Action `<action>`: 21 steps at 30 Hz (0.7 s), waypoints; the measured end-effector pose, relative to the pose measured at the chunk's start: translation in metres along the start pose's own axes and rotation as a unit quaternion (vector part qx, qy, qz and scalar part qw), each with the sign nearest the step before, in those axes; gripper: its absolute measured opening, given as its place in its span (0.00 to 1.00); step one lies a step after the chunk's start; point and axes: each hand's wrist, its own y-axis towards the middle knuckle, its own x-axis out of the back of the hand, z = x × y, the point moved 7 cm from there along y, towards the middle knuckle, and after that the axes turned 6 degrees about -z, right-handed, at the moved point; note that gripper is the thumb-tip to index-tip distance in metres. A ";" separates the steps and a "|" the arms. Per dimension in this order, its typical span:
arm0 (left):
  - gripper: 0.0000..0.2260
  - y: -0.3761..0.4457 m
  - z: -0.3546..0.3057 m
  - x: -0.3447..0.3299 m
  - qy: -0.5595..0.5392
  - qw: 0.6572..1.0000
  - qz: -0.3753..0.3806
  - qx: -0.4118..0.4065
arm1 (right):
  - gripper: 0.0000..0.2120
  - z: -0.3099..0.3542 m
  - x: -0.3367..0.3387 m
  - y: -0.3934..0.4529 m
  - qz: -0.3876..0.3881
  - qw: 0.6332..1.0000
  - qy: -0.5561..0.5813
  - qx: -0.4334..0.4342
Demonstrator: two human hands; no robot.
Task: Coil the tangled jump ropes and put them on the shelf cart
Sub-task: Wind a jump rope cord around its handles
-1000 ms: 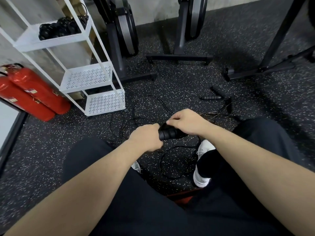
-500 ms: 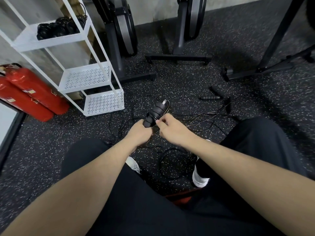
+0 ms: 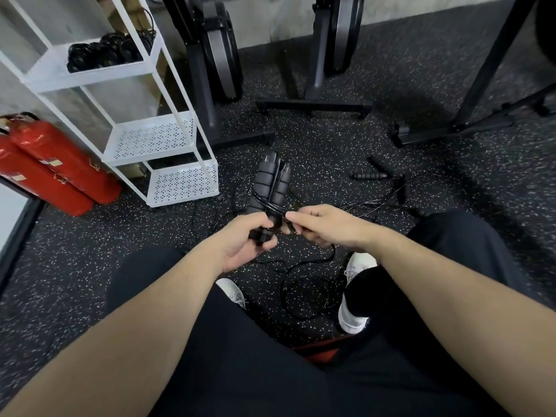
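Centrally, left hand [image 3: 240,242] gripped the lower ends of two black handles [image 3: 267,183], held together and pointing away, cord [image 3: 272,207] wrapped across them. Right hand [image 3: 325,225] pinched that cord just beside the handles. More rope [image 3: 304,284] lay loose on the floor [image 3: 331,152]. Cart [image 3: 180,182] stood left, coiled ropes [image 3: 108,51] on its top shelf.

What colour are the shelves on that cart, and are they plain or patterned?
White; the lower two shelves of the shelf cart are perforated with small cut-out holes, seen in the head view.
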 end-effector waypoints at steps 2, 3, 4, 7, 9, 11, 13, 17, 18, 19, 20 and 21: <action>0.09 0.000 -0.002 -0.002 -0.002 1.000 0.018 -0.010 | 0.15 -0.002 0.000 -0.002 0.041 0.999 0.024 0.002; 0.10 0.000 -0.002 -0.003 -0.009 0.999 0.027 -0.016 | 0.14 -0.002 0.001 -0.003 0.056 0.998 0.036 0.004; 0.13 0.000 -0.002 -0.003 -0.015 0.999 0.033 -0.017 | 0.14 -0.003 0.004 -0.003 0.064 0.997 0.042 0.005; 0.15 0.000 0.002 -0.004 -0.005 0.999 0.033 -0.008 | 0.13 -0.004 0.013 -0.004 0.066 0.997 0.025 0.013; 0.14 0.001 0.006 -0.004 0.013 0.999 0.035 -0.005 | 0.13 -0.005 0.017 -0.004 0.061 0.998 0.021 0.014; 0.12 0.001 0.005 -0.005 0.015 0.999 0.047 -0.013 | 0.13 -0.005 0.019 -0.006 0.060 0.998 0.025 0.016; 0.11 -0.002 0.003 -0.011 0.014 0.997 0.071 -0.022 | 0.17 -0.005 0.018 -0.007 0.064 0.998 -0.005 0.008; 0.13 -0.010 -0.003 -0.022 -0.039 0.993 0.106 -0.035 | 0.25 -0.008 0.024 -0.011 0.069 0.996 -0.053 -0.018; 0.14 -0.011 -0.005 -0.021 -0.058 0.992 0.108 -0.029 | 0.23 -0.008 0.023 -0.011 0.081 0.997 -0.011 -0.015; 0.15 -0.012 -0.006 -0.021 -0.074 0.991 0.111 -0.025 | 0.21 -0.006 0.023 -0.013 0.094 0.995 0.034 -0.010; 0.15 -0.012 -0.009 -0.021 -0.086 0.989 0.118 -0.022 | 0.18 -0.005 0.023 -0.013 0.105 0.992 0.066 -0.007; 0.15 -0.012 -0.010 -0.021 -0.092 0.988 0.126 -0.019 | 0.17 -0.005 0.023 -0.013 0.117 0.990 0.077 -0.008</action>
